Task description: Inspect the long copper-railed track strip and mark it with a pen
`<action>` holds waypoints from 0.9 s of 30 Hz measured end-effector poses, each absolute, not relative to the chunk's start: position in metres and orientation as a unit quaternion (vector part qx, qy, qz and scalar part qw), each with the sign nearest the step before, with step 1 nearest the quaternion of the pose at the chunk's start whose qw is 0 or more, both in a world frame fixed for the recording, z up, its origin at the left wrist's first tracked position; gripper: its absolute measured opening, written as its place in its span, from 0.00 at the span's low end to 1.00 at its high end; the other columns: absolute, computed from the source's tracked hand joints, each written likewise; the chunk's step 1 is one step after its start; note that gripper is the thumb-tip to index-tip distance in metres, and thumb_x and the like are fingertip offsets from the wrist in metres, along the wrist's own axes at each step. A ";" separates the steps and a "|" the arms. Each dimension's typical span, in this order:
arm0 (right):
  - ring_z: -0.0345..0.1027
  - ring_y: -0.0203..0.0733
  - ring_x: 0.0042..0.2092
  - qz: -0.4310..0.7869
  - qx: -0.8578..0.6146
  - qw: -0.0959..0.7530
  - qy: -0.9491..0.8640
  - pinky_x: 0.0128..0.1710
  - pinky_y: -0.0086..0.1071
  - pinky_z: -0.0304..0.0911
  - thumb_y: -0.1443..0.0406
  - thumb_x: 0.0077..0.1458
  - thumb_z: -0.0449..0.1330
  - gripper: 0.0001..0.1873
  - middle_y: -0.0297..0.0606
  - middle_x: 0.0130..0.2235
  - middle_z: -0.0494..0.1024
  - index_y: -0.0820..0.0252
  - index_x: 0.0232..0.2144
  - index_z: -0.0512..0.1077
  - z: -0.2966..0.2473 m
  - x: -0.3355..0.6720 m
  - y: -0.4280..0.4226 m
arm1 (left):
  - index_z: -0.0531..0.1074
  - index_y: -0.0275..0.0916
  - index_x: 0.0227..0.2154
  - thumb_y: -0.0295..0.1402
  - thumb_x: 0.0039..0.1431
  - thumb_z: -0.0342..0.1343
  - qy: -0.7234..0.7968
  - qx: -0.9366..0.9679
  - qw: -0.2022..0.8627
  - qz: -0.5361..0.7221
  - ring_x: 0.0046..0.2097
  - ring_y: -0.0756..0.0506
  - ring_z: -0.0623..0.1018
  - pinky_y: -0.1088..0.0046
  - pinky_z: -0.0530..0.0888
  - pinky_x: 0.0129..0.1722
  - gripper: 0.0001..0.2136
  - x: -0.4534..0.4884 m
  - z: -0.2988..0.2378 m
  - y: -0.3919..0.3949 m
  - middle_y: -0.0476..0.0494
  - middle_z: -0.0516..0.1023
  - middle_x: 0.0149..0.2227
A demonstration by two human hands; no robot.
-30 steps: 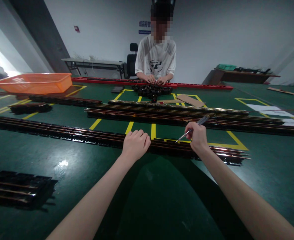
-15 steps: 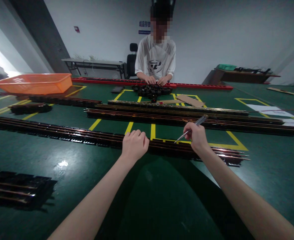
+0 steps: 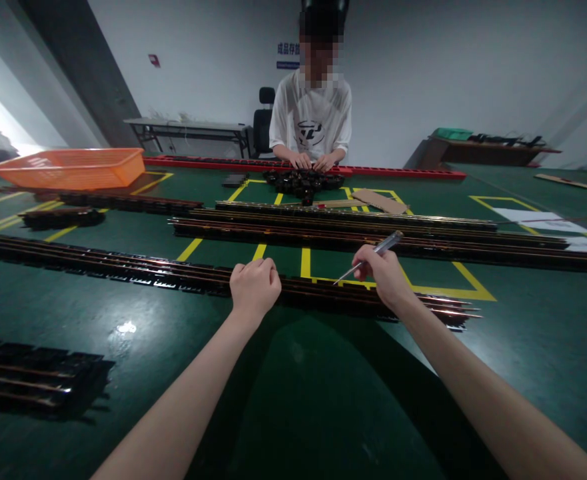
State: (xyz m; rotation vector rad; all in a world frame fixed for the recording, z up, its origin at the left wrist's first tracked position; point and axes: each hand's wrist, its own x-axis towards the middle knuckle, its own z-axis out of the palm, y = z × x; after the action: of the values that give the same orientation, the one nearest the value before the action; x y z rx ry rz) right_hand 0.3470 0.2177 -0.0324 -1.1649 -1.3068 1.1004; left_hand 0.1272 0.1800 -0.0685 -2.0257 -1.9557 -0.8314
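Observation:
A long dark rail strip with copper bars (image 3: 123, 267) lies across the green table in front of me. My left hand (image 3: 254, 288) rests on it as a closed fist, fingers curled over its near edge. My right hand (image 3: 383, 275) is closed round a thin metal tool like tweezers (image 3: 368, 257), held as a pen, with the tip pointing down-left just above the strip. The strip's right end (image 3: 453, 310) shows bare copper bars sticking out.
More long rails (image 3: 373, 230) lie parallel farther back. A person in a white shirt (image 3: 312, 117) sits opposite, hands at a pile of black parts (image 3: 303, 180). An orange basket (image 3: 68, 167) stands at far left. A short stack of rails (image 3: 28, 377) lies near left.
Both my hands have shifted a little to the left along the strip. The tool's tip moved left with my right hand. The person opposite stays put.

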 end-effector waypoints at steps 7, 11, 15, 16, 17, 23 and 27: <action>0.59 0.31 0.17 0.454 -0.473 0.521 -0.546 0.18 0.25 0.56 0.63 0.39 0.57 0.10 0.30 0.12 0.66 0.60 0.12 0.67 -0.037 0.348 0.220 | 0.74 0.36 0.32 0.27 0.59 0.43 -0.627 -0.711 0.135 -0.289 0.31 0.46 0.76 0.68 0.68 0.34 0.13 0.132 -0.069 0.178 0.42 0.79 0.33; 0.59 0.31 0.17 0.457 -0.470 0.522 -0.545 0.18 0.25 0.56 0.63 0.39 0.58 0.10 0.30 0.13 0.66 0.60 0.12 0.67 -0.037 0.349 0.221 | 0.74 0.33 0.37 0.28 0.62 0.42 -0.577 -0.752 0.138 -0.286 0.35 0.46 0.77 0.67 0.69 0.38 0.14 0.143 -0.071 0.175 0.40 0.79 0.38; 0.58 0.31 0.17 0.455 -0.471 0.523 -0.545 0.17 0.24 0.55 0.63 0.39 0.58 0.10 0.31 0.12 0.66 0.60 0.12 0.67 -0.036 0.348 0.220 | 0.74 0.33 0.40 0.32 0.64 0.42 -0.534 -0.795 0.133 -0.255 0.37 0.44 0.77 0.65 0.70 0.37 0.15 0.152 -0.074 0.173 0.39 0.79 0.38; 0.58 0.31 0.17 0.456 -0.471 0.523 -0.545 0.17 0.24 0.55 0.63 0.39 0.58 0.09 0.31 0.12 0.66 0.60 0.12 0.67 -0.036 0.348 0.220 | 0.74 0.33 0.40 0.33 0.65 0.41 -0.535 -0.796 0.131 -0.250 0.38 0.44 0.77 0.65 0.70 0.37 0.16 0.153 -0.074 0.174 0.39 0.79 0.38; 0.58 0.30 0.17 0.457 -0.472 0.521 -0.545 0.17 0.24 0.55 0.64 0.39 0.57 0.09 0.31 0.12 0.66 0.60 0.12 0.67 -0.036 0.348 0.220 | 0.74 0.33 0.39 0.34 0.65 0.40 -0.538 -0.796 0.129 -0.246 0.37 0.43 0.77 0.65 0.70 0.36 0.17 0.154 -0.074 0.174 0.39 0.79 0.37; 0.59 0.30 0.17 0.453 -0.475 0.518 -0.549 0.18 0.24 0.56 0.64 0.40 0.57 0.10 0.31 0.13 0.66 0.60 0.12 0.67 -0.035 0.348 0.218 | 0.76 0.34 0.29 0.34 0.66 0.38 -0.568 -0.778 0.099 -0.248 0.32 0.46 0.76 0.67 0.68 0.33 0.21 0.154 -0.072 0.177 0.41 0.79 0.32; 0.59 0.30 0.17 0.453 -0.467 0.518 -0.555 0.18 0.25 0.56 0.63 0.40 0.58 0.10 0.31 0.13 0.66 0.60 0.13 0.67 -0.035 0.347 0.218 | 0.75 0.34 0.27 0.33 0.65 0.38 -0.581 -0.771 0.104 -0.240 0.31 0.46 0.75 0.67 0.67 0.33 0.20 0.155 -0.071 0.178 0.41 0.78 0.30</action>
State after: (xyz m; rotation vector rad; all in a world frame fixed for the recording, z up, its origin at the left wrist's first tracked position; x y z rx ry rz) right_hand 0.3474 0.2182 -0.0348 -1.1206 -1.3329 1.0874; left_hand 0.1552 0.1776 -0.0709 -2.2732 -1.7141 -0.7094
